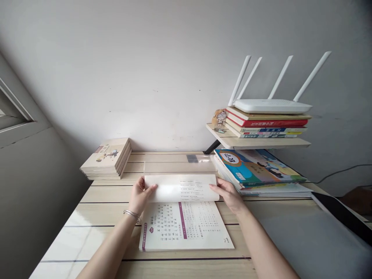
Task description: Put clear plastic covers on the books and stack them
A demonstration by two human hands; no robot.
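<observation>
A printed booklet (188, 228) lies turned sideways on the wooden table, its text running across the view. Its upper part (180, 188) is lifted and bent over, showing a mostly white page with a few text lines. My left hand (142, 193) grips the left edge of that part, thumb on the face and fingers curled behind. At the opposite edge, my right hand (228, 193) pinches it the same way. Just beyond it lies a clear plastic sheet or sleeve (168, 166) with a grey patch near its right end. A bracelet circles my left wrist.
Several stacked books (107, 157) stand at the back left. On the right, colourful textbooks (255, 166) lie under a small raised shelf (261, 143), which bears more books (267, 123) and a white router (273, 105). A dark-edged object (343, 217) stands at the right.
</observation>
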